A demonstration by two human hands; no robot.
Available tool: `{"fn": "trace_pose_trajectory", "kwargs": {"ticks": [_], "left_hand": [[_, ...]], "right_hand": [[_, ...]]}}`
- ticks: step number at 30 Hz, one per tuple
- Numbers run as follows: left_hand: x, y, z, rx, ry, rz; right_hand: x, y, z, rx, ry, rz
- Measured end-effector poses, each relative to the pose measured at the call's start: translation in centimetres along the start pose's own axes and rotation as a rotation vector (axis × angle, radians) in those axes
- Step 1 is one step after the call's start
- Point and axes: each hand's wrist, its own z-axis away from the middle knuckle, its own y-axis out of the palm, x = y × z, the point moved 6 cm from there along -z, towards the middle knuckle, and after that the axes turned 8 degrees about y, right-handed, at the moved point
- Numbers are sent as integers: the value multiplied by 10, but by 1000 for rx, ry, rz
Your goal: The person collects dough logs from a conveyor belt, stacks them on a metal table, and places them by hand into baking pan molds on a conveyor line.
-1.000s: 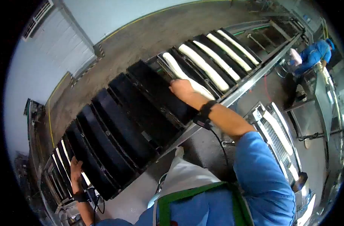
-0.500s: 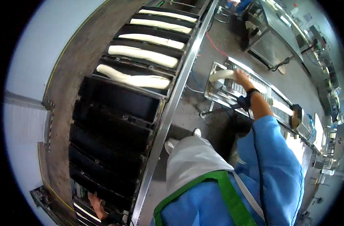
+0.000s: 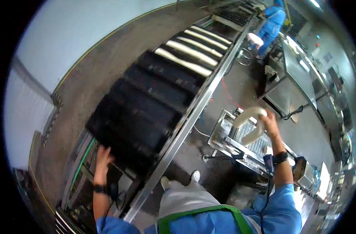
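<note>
White dough point(image 3: 254, 112) droops from the right hand point(image 3: 270, 124).

My left hand point(image 3: 102, 159) is at the near end of the black trays point(image 3: 142, 113), fingers point(image 3: 101, 150) stretched toward them and loosely parted; whether they touch, I can't tell. My right arm point(image 3: 283, 177) reaches forward, well apart from the trays on their right, the right hand point(image 3: 269, 124) curled in a closed grip. Dark bands point(image 3: 280, 158) circle both wrists point(image 3: 100, 180).

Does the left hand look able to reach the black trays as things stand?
Likely yes: the left hand appears to hold nothing and sits right beside the black trays, with nothing visible between them.
</note>
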Motion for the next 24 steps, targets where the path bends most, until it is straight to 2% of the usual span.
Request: {"fn": "trace_pose_trajectory", "kwargs": {"ticks": [1, 2, 4, 5, 6, 7, 9, 10, 11, 12, 13, 15, 16, 17, 18, 19, 20, 21, 23, 24], "left_hand": [[-27, 37, -2, -50, 50, 21], [-16, 47, -20, -96, 44, 26], [-19, 83, -43, 64, -1, 54], [-18, 99, -56, 133, -3, -2], [-24, 112, -60, 119, 36, -64], [-40, 127, -52, 94, 6, -68], [-47, 144, -42, 172, 87, 74], [-41, 152, -46, 176, 48, 85], [-34, 160, -54, 180, 13, 99], [-31, 165, -57, 174, 15, 101], [-28, 170, -59, 156, -1, 143], [-26, 181, -59, 136, -20, 185], [-29, 184, -58, 95, -11, 193], [-31, 185, -59, 54, 2, 202], [-33, 186, -62, 53, 11, 201], [-35, 188, -68, 66, 58, 194], [-38, 191, -75, 80, 104, 187], [-37, 192, -80, 94, 142, 179], [-34, 199, -96, 113, 137, 174], [-37, 201, -110, 78, 241, 89]], "right_hand": [[29, 7, -2, 22, 27, -61], [51, 16, -9, 125, -98, -191], [122, 53, 2, 121, -84, -216], [151, 74, 1, 194, -159, -293], [166, 86, -5, 153, -230, -371], [166, 90, -30, 279, -299, -245], [202, 135, -32, 360, -268, -274], [206, 153, -40, 374, -338, -357], [218, 176, -32, 250, -293, -328], [221, 198, -50, 302, -373, -54], [227, 219, -51, 254, -465, 111], [201, 270, -90, 54, -613, 354], [175, 300, -113, 12, -574, 601], [140, 328, -135, 5, -589, 700], [99, 346, -155, -27, -444, 673], [76, 356, -151, 7, -400, 748], [49, 361, -164, 31, -254, 674], [51, 356, -164, 31, -251, 673], [55, 344, -149, 231, -277, 697], [54, 338, -144, 302, -160, 683]]}}
